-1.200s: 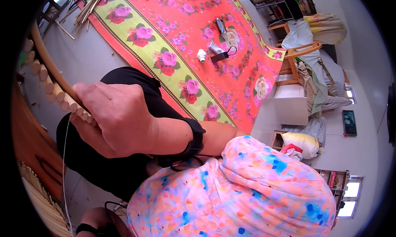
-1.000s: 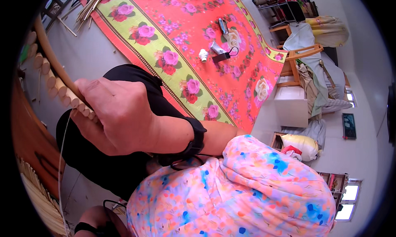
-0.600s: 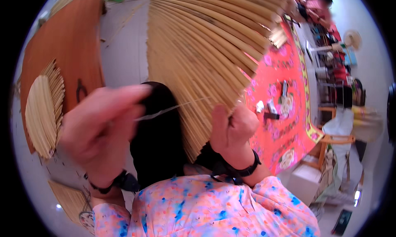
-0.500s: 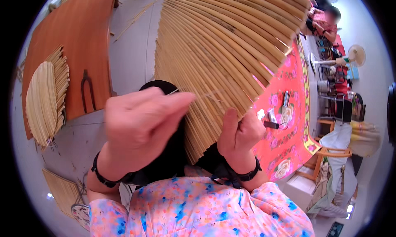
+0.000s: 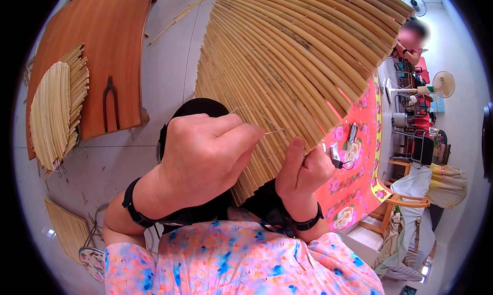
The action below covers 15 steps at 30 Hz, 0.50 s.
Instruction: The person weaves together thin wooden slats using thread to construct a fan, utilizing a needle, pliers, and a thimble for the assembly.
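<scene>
Black wristbands (image 5: 308, 224) and black trousers (image 5: 203, 107) accompany a short-sleeved, pink-and-blue splotched top (image 5: 241, 261).

Straight ahead of you the reed panel (image 5: 287, 54) fills the way for both hands, and the thread (image 5: 277, 131) crosses just off your left hand's (image 5: 210, 154) fingertips. Your freer path runs left, above the floor (image 5: 169, 74) between panel and brown board (image 5: 115, 38); beside your right hand (image 5: 304, 166), a black device (image 5: 339, 164) sits low on the red cloth (image 5: 370, 141).
</scene>
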Each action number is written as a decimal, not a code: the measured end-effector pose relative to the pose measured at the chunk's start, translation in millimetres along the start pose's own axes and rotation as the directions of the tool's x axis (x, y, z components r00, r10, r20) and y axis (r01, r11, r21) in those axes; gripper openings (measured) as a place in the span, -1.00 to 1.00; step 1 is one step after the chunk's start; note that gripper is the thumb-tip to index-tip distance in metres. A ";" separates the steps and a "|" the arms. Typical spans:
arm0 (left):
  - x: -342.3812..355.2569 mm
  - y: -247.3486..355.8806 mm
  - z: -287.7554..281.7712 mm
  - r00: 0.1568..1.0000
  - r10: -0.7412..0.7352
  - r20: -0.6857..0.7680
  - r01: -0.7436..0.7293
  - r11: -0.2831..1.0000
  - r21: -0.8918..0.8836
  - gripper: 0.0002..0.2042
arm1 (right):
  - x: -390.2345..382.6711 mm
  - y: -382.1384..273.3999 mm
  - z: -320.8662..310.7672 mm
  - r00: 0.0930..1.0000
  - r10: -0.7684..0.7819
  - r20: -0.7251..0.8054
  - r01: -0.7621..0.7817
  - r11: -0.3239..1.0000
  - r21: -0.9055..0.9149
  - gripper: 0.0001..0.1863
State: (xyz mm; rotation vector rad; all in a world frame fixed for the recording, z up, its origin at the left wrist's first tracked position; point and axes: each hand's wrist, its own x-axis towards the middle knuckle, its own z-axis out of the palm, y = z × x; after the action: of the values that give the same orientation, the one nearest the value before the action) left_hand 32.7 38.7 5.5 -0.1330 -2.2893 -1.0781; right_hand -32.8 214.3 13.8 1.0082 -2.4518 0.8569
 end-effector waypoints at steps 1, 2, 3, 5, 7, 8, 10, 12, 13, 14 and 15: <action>-0.1 -0.1 -0.8 1.000 -0.014 0.015 0.014 1.000 -0.002 -0.89 | -0.2 1.0 0.8 1.000 -0.023 -0.017 0.023 1.000 0.002 -0.86; -0.3 -0.3 -1.5 0.999 -0.028 0.030 0.028 1.000 -0.004 -0.90 | 0.2 2.9 2.5 0.998 -0.046 -0.033 0.046 0.999 0.003 -0.86; 0.0 -0.2 -1.5 0.999 -0.042 0.035 0.041 0.999 0.012 -0.90 | 0.2 3.8 3.4 0.996 -0.070 -0.048 0.070 0.998 0.004 -0.86; -0.1 0.8 -0.1 0.996 -0.082 0.047 0.080 0.996 0.044 -0.91 | -1.0 1.5 2.1 0.999 -0.046 -0.024 0.046 0.999 -0.029 -0.86; 0.2 -1.7 2.0 0.997 -0.052 0.061 0.050 0.998 0.035 -0.91 | -2.4 0.5 0.6 1.000 -0.027 -0.003 0.027 0.999 -0.035 -0.86; -0.4 -2.1 2.7 0.997 -0.037 0.067 0.035 0.999 0.030 -0.91 | -3.0 0.6 -0.4 1.000 -0.019 0.007 0.019 1.000 -0.024 -0.86; -1.3 -0.4 0.9 0.992 -0.073 0.106 0.072 0.997 0.011 -0.92 | -3.6 0.9 0.0 1.000 -0.008 -0.007 0.008 1.000 0.009 -0.86; -1.4 0.9 0.6 0.989 -0.090 0.121 0.094 0.995 -0.023 -0.92 | -3.3 1.8 3.6 0.998 0.001 -0.056 0.002 0.998 0.055 -0.86; -1.5 0.8 0.2 0.989 -0.097 0.114 0.102 0.994 -0.046 -0.92 | -3.2 2.1 3.9 0.999 -0.005 -0.051 0.007 0.999 0.050 -0.86; -1.7 0.9 -0.1 0.989 -0.102 0.108 0.110 0.992 -0.069 -0.92 | -3.1 2.5 3.8 0.999 -0.010 -0.046 0.013 0.999 0.045 -0.86; -1.7 1.3 0.0 0.989 -0.108 0.105 0.115 0.991 -0.070 -0.92 | -2.9 2.7 3.5 0.999 -0.016 -0.042 0.017 0.999 0.039 -0.86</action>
State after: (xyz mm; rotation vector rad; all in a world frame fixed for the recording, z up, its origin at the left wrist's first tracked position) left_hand 34.5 39.9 5.4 -0.0923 -2.3706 -1.2416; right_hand -33.1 215.1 8.5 1.0121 -2.3974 0.9146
